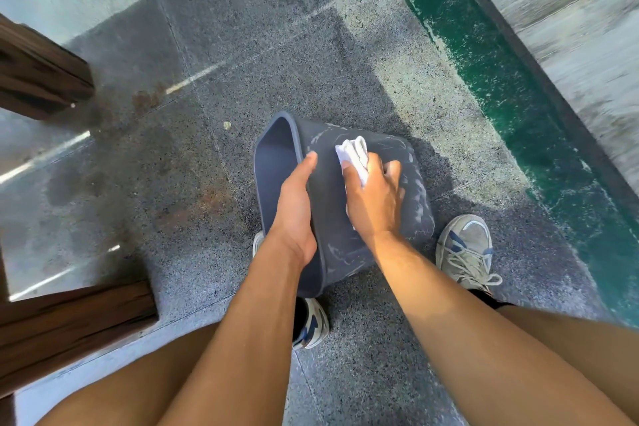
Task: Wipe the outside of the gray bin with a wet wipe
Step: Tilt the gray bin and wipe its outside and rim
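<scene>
The gray bin point(332, 252) lies tipped on its side on the speckled stone floor, its open mouth facing left. White smears mark its upturned wall. My left hand point(294, 207) grips the bin at its rim, thumb on the outside wall. My right hand point(375, 197) presses a bunched white wet wipe point(352, 154) flat against that wall near its far end; part of the wipe is hidden under my palm.
My two sneakers point(465, 249) stand on either side of the bin. Dark wooden bench legs point(38, 76) are at the left. A green painted strip point(511, 86) and a pale wall run along the right.
</scene>
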A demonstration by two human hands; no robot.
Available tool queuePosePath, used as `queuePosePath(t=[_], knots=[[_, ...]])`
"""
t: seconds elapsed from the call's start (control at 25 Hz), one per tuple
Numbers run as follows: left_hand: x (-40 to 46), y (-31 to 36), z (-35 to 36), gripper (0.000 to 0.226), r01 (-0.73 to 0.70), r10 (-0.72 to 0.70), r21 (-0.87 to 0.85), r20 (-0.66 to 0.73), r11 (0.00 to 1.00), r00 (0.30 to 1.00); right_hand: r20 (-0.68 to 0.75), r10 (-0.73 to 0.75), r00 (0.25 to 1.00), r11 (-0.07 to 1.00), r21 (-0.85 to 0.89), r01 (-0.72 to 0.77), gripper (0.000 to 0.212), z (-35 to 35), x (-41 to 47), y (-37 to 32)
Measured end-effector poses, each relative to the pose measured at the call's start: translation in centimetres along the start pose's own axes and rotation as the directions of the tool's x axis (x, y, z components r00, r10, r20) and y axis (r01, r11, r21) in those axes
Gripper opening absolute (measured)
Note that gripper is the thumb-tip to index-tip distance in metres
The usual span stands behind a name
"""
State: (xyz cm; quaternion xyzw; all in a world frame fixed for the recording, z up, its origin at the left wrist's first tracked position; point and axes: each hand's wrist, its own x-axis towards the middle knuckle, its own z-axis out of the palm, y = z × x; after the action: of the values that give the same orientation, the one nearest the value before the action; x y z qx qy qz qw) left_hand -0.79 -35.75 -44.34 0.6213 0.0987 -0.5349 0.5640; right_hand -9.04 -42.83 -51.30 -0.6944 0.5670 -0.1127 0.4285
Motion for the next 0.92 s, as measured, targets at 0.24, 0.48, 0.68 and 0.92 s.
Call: queuePosePath(t=[0.24,0.48,0.68,0.92], knots=[[0.3,0.0,-0.1,0.023,0.024,0.015,0.170,-0.225,0.985,0.974,-0.021,0.013,1.000,0.999,-0.047,-0.014,0.037,0.2,1.3,2.4],[0.7,0.1,-0.5,0.064,0.022,0.013,0.129,-0.268,0.991,0.963,-0.044,0.081,0.996,0.984,-0.157,-0.087,0.039,-0.3,3.0,5.4],[0.4,0.8,0.9,0.072,0.070,0.042,0.288,-0.366,0.955,0.930,-0.068,0.161,0.985,0.980,-0.104,-0.167,0.037,-0.7,5.0,8.1],[0.6,1.2,1.0,0.059,0.018,0.181,0.463,-0.383,0.886,0.906,-0.116,0.138,0.984,0.983,-0.110,-0.150,0.040,-1.2,6.9,10.6]])
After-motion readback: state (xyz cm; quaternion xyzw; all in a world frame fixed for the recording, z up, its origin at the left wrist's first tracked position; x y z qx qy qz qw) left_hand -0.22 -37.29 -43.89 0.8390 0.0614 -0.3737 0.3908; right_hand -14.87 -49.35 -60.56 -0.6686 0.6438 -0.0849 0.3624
